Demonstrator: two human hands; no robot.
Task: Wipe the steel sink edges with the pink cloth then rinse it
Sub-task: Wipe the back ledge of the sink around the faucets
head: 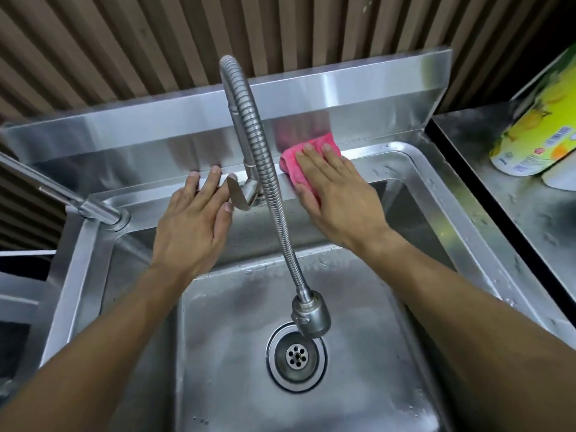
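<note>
Your right hand (pixel 338 194) lies flat, fingers straight, pressing the pink cloth (pixel 307 162) onto the far edge of the steel sink (pixel 448 194), just right of the flexible faucet (pixel 265 188). Your left hand (pixel 193 226) rests open on the same ledge, left of the faucet base. The cloth looks soft, light and limp; expect it to bunch on slick wet steel, so keep your palm spread over it. The yellow-green package (pixel 530 141) at far right carries print too small to read.

Left hand (pixel 190 226), right hand (pixel 338 198): bare, no rings seen. Forearms bare; no sleeves, no watch seen.
</note>
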